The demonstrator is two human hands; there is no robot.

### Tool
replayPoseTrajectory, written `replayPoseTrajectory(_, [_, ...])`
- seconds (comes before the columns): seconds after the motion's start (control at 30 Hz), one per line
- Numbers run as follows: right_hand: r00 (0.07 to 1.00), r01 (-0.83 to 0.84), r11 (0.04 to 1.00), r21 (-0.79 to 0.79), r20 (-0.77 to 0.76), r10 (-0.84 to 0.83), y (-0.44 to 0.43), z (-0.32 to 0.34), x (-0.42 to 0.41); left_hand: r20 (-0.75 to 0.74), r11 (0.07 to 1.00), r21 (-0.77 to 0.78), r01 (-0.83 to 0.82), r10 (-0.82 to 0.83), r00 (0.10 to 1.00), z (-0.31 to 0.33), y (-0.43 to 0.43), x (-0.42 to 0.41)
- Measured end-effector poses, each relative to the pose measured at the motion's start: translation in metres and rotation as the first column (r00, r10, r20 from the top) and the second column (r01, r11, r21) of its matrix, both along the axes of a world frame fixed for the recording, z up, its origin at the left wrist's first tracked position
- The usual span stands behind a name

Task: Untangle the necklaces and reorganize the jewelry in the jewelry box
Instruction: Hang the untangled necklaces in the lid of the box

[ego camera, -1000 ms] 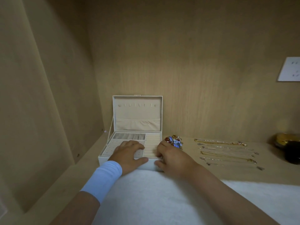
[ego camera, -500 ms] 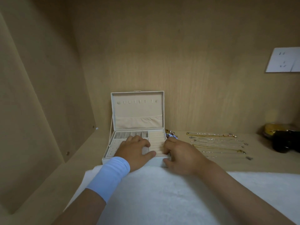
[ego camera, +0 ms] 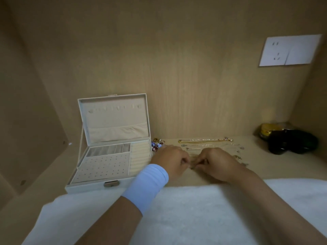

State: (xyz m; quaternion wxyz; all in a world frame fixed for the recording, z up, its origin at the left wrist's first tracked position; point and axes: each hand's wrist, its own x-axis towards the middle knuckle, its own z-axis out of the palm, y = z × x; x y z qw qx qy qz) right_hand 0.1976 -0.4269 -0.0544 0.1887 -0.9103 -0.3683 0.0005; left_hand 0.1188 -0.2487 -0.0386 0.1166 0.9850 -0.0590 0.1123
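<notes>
Both hands have left the jewelry box [ego camera: 92,187] and now meet just right of it. The left hand [ego camera: 170,160] and right hand [ego camera: 218,165] curl their fingers, pinching what seems a thin chain [ego camera: 192,166]. The necklaces [ego camera: 203,141] lie farther right, so sorting seems underway.

Fine strand [ego camera: 192,166] pinched between the fingertips of the left hand [ego camera: 169,160] and the right hand [ego camera: 218,165]: too thin and blurred to identify. Necklaces [ego camera: 203,140] in rows: the nearer ones hidden behind both hands. Beaded cluster [ego camera: 156,145]: partly covered by the left hand, pieces indistinct. Dark object [ego camera: 292,142], far right: blurred, form unclear. Forearms and white cloth [ego camera: 194,218]: cut off at the lower edge.
</notes>
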Motion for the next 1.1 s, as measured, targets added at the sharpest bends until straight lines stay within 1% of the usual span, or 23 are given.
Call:
replayPoseTrajectory(0.1, [1.0,0.003,1.0,0.022,0.023,-0.004,-0.002,-0.014,0.004,-0.063,0.997,0.067,-0.047,0.051,0.997,-0.009,-0.011,0.016])
replayPoseTrajectory(0.23, [1.0,0.015,0.999,0.052,0.016,-0.016,-0.002,-0.022,0.01,-0.096,0.991,0.11,-0.071,0.082,0.992,-0.017,-0.02,0.026])
replayPoseTrajectory(0.33, [0.999,0.017,0.998,0.063,0.027,-0.019,-0.002,-0.024,0.013,-0.077,0.987,0.145,-0.063,0.075,0.994,-0.018,-0.023,0.03])
replayPoseTrajectory(0.43, [1.0,0.007,0.995,0.095,0.02,-0.009,-0.003,-0.026,0.014,-0.022,0.987,0.148,-0.056,0.06,0.998,-0.022,-0.022,0.031])
replayPoseTrajectory(0.5, [1.0,-0.01,0.991,0.132,0.001,0.01,-0.003,-0.027,0.013,-0.011,0.993,0.101,-0.054,0.056,0.998,-0.025,-0.02,0.029])
replayPoseTrajectory(0.53, [1.0,-0.025,0.986,0.166,-0.001,0.026,-0.003,-0.027,0.012,-0.024,0.997,0.052,-0.052,0.054,0.998,-0.025,-0.018,0.028])
replayPoseTrajectory(0.6, [0.999,-0.026,0.964,0.265,-0.025,0.033,-0.002,-0.027,0.01,-0.06,0.995,-0.089,-0.038,0.033,0.998,-0.023,-0.016,0.027])
replayPoseTrajectory(0.67, [0.991,0.021,0.918,0.397,-0.127,0.032,0.0,-0.025,0.007,-0.087,0.965,-0.259,-0.048,0.026,0.996,-0.016,-0.012,0.026])
replayPoseTrajectory(0.73, [0.966,0.066,0.854,0.517,-0.247,0.075,0.004,-0.017,0.0,-0.12,0.886,-0.457,-0.078,0.025,0.992,-0.007,-0.007,0.023])
replayPoseTrajectory(0.77, [0.946,0.079,0.814,0.576,-0.3,0.12,0.008,-0.011,-0.003,-0.136,0.827,-0.554,-0.09,0.016,0.991,-0.002,-0.004,0.022])
replayPoseTrajectory(0.87, [0.868,0.152,0.693,0.705,-0.431,0.248,0.02,0.011,-0.011,-0.167,0.579,-0.808,-0.112,-0.042,0.985,0.017,0.001,0.016])
replayPoseTrajectory(0.93, [0.846,0.169,0.671,0.722,-0.456,0.277,0.028,0.027,-0.015,-0.164,0.434,-0.893,-0.119,-0.067,0.984,0.029,0.008,0.014])
replayPoseTrajectory(1.0, [0.853,0.158,0.683,0.713,-0.447,0.269,0.036,0.043,-0.017,-0.151,0.328,-0.938,-0.111,-0.098,0.984,0.039,0.019,0.012])
replayPoseTrajectory(1.03, [0.859,0.152,0.688,0.71,-0.44,0.264,0.041,0.051,-0.018,-0.146,0.29,-0.951,-0.106,-0.121,0.982,0.045,0.026,0.01])
replayPoseTrajectory(1.1, [0.861,0.157,0.687,0.709,-0.439,0.256,0.05,0.067,-0.019,-0.151,0.247,-0.963,-0.106,-0.172,0.973,0.055,0.038,0.004])
